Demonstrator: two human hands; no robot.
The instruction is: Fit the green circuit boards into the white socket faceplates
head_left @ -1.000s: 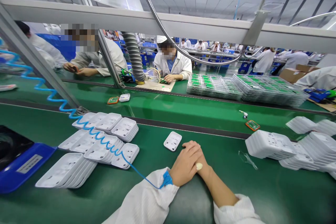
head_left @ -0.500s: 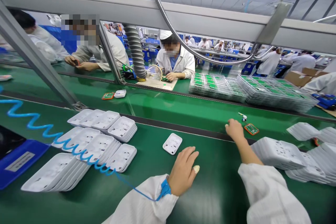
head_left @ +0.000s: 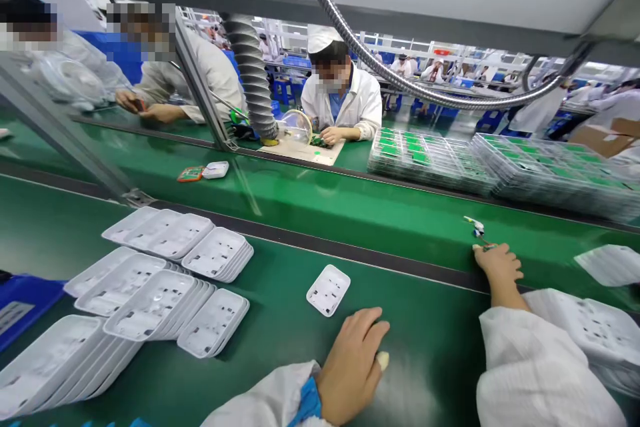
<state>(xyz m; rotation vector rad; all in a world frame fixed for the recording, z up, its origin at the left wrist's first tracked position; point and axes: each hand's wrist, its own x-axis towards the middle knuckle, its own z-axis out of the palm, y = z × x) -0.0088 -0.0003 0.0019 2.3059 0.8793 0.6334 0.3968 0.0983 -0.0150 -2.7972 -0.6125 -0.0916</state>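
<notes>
My left hand (head_left: 353,365) lies open at the near side of the green bench, its fingers stretched forward and a pale finger cot on the thumb. Just beyond its fingertips is a single white plastic shell (head_left: 329,290), untouched. At the far right, my right hand (head_left: 501,270) reaches over the conveyor edge, its fingers around a circuit board (head_left: 489,247) that it mostly covers. A small white-tipped cable with a connector (head_left: 477,227) trails from the board on the green belt.
Stacks of white shells (head_left: 150,303) stand at the left, and more shells (head_left: 587,320) sit beside my right forearm. On the belt lie another orange-edged board (head_left: 191,174) and shell (head_left: 215,169). Co-workers sit opposite, near piled clear trays (head_left: 430,160). A metal hose (head_left: 390,83) hangs overhead.
My right hand has moved rightward onto the circuit board, which was lying uncovered beside it. My left hand stays open near the single shell. The view has shifted.
</notes>
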